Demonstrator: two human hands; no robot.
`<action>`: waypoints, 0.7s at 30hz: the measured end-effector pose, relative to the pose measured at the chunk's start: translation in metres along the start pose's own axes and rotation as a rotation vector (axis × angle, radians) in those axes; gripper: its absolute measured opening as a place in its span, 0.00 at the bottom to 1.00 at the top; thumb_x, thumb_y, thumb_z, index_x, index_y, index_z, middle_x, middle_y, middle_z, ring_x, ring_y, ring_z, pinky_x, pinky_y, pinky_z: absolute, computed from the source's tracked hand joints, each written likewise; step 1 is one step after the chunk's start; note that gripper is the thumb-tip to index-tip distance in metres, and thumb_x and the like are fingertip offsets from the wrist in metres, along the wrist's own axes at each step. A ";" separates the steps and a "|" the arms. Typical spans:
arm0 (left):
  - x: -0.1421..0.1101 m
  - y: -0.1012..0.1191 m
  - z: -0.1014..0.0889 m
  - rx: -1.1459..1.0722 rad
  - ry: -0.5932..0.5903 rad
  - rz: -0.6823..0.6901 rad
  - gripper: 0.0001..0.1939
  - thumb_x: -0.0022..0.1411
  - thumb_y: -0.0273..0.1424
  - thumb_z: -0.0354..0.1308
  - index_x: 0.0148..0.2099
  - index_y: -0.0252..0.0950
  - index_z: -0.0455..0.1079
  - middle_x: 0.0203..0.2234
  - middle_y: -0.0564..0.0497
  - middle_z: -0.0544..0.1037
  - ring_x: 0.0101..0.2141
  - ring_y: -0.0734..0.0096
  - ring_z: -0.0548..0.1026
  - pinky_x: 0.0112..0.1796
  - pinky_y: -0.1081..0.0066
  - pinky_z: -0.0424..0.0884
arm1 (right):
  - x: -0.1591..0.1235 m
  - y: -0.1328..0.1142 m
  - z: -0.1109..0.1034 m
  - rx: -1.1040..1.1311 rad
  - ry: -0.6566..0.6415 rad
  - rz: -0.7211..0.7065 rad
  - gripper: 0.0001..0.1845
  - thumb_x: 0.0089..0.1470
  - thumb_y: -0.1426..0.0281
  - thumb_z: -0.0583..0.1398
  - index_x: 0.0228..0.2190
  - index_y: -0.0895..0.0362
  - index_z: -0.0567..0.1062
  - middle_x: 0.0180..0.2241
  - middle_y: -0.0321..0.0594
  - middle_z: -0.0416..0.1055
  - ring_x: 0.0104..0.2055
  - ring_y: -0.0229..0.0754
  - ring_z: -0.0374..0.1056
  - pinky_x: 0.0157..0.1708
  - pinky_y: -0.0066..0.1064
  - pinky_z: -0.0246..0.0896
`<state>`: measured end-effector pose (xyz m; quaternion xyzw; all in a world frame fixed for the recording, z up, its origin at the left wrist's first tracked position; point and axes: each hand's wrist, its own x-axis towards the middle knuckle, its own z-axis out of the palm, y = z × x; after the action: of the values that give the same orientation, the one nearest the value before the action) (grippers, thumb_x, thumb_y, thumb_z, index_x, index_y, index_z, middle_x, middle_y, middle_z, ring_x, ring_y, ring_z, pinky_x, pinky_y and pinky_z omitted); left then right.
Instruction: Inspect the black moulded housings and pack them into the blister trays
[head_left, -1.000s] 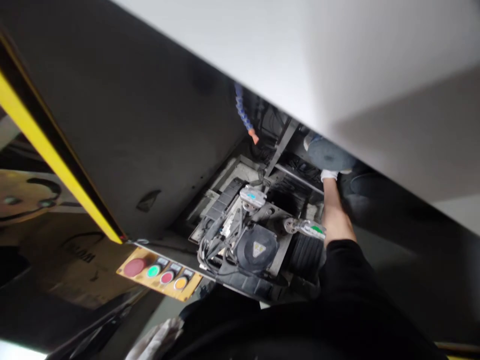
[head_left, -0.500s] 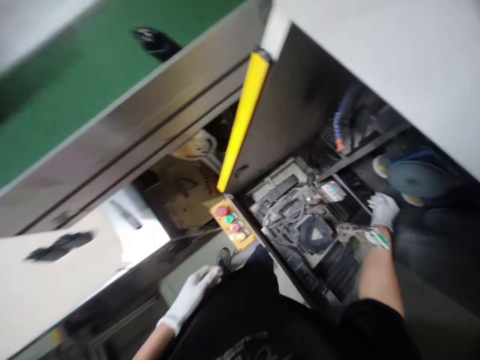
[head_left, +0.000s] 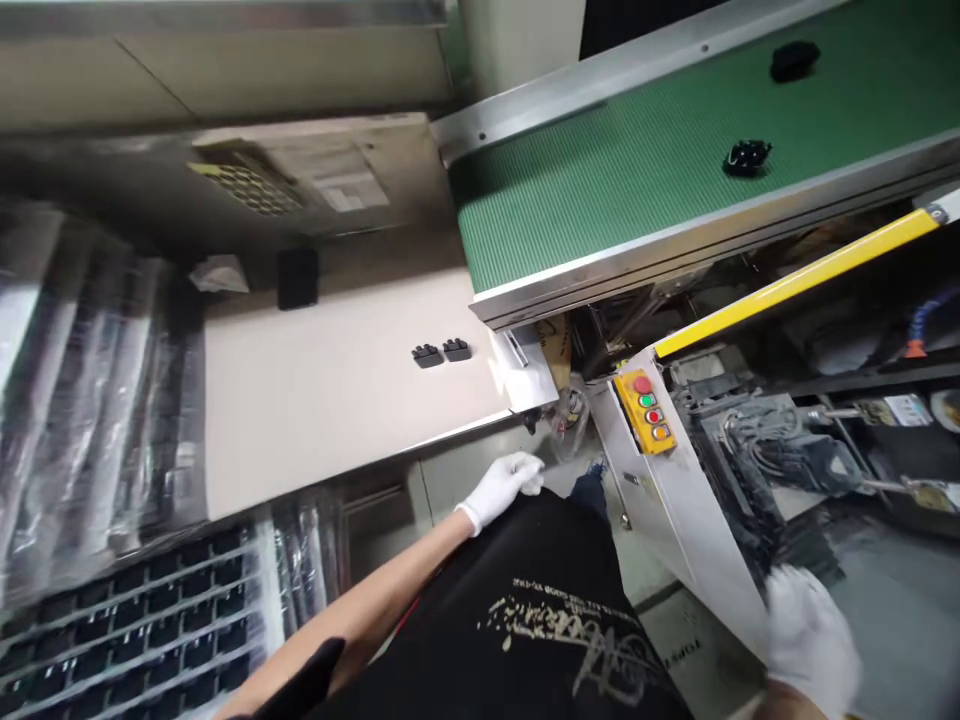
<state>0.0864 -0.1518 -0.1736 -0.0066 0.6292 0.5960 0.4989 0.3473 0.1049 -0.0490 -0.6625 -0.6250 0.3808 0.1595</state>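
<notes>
Right hand (head_left: 811, 635), blurred at four o'clock, had drawn back from the machine (head_left: 832, 462), apparently ending contact there; its finger spread was unclear. Left hand (head_left: 496, 490) hung half-open, empty, at six, near the surface (head_left: 322, 400), where two black parts (head_left: 428, 356) lay at nine.

Dark letters that seem to read "TOPST" stand on a grey surface (head_left: 684, 628) at the near right. The black shirt (head_left: 547, 600) bears pale script and small print, too blurred to read surely. The brown carton's (head_left: 553, 345) marks are unreadable.
</notes>
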 end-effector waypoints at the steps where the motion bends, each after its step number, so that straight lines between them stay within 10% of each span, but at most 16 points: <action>1: -0.013 0.015 -0.009 -0.097 -0.051 -0.007 0.30 0.71 0.49 0.54 0.46 0.23 0.78 0.42 0.33 0.87 0.38 0.61 0.87 0.44 0.63 0.80 | -0.030 -0.007 0.015 0.060 -0.088 -0.006 0.26 0.43 0.39 0.51 0.31 0.25 0.86 0.54 0.32 0.84 0.69 0.53 0.71 0.21 0.52 0.74; 3: -0.039 0.050 -0.021 -0.412 -0.217 -0.026 0.38 0.73 0.56 0.53 0.58 0.22 0.76 0.59 0.27 0.79 0.57 0.53 0.83 0.56 0.57 0.78 | -0.080 -0.028 0.044 0.315 -0.297 0.036 0.44 0.51 0.33 0.44 0.49 0.37 0.88 0.60 0.34 0.80 0.74 0.57 0.64 0.55 0.52 0.78; 5: -0.061 0.086 -0.030 -0.733 -0.381 -0.037 0.46 0.74 0.62 0.46 0.68 0.22 0.70 0.68 0.31 0.72 0.68 0.50 0.73 0.64 0.53 0.73 | -0.113 -0.057 0.069 0.665 -0.541 0.133 0.51 0.54 0.28 0.46 0.62 0.41 0.81 0.69 0.36 0.71 0.79 0.57 0.54 0.78 0.58 0.53; 7: -0.078 0.113 -0.040 -0.887 -0.475 -0.041 0.49 0.70 0.66 0.48 0.68 0.27 0.72 0.70 0.35 0.71 0.72 0.48 0.67 0.67 0.51 0.71 | -0.131 -0.089 0.087 0.941 -0.818 0.217 0.57 0.54 0.25 0.49 0.70 0.48 0.73 0.75 0.42 0.61 0.83 0.59 0.42 0.82 0.65 0.31; 12: -0.106 0.127 -0.073 -0.894 -0.416 0.005 0.47 0.64 0.70 0.53 0.64 0.36 0.76 0.67 0.38 0.76 0.73 0.41 0.65 0.71 0.48 0.69 | -0.156 -0.148 0.113 1.001 -1.241 0.206 0.59 0.53 0.23 0.51 0.69 0.49 0.73 0.75 0.45 0.62 0.84 0.59 0.36 0.80 0.66 0.31; 17: -0.133 0.114 -0.083 -0.618 -0.081 0.288 0.35 0.64 0.63 0.63 0.54 0.38 0.81 0.53 0.39 0.85 0.56 0.44 0.82 0.60 0.48 0.79 | -0.172 -0.162 0.133 0.963 -1.292 0.082 0.53 0.57 0.24 0.48 0.61 0.48 0.80 0.69 0.46 0.71 0.80 0.62 0.51 0.79 0.65 0.43; 21: -0.138 0.113 -0.055 0.178 0.105 0.769 0.17 0.60 0.40 0.76 0.47 0.39 0.81 0.39 0.46 0.85 0.40 0.59 0.83 0.48 0.59 0.80 | -0.174 -0.161 0.171 0.956 -0.945 -0.130 0.36 0.64 0.38 0.58 0.59 0.48 0.80 0.69 0.42 0.72 0.76 0.54 0.61 0.79 0.54 0.50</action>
<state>0.0534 -0.2422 -0.0131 0.2422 0.6598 0.6812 0.2050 0.1258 -0.0786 0.0017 -0.2423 -0.4290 0.8540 0.1673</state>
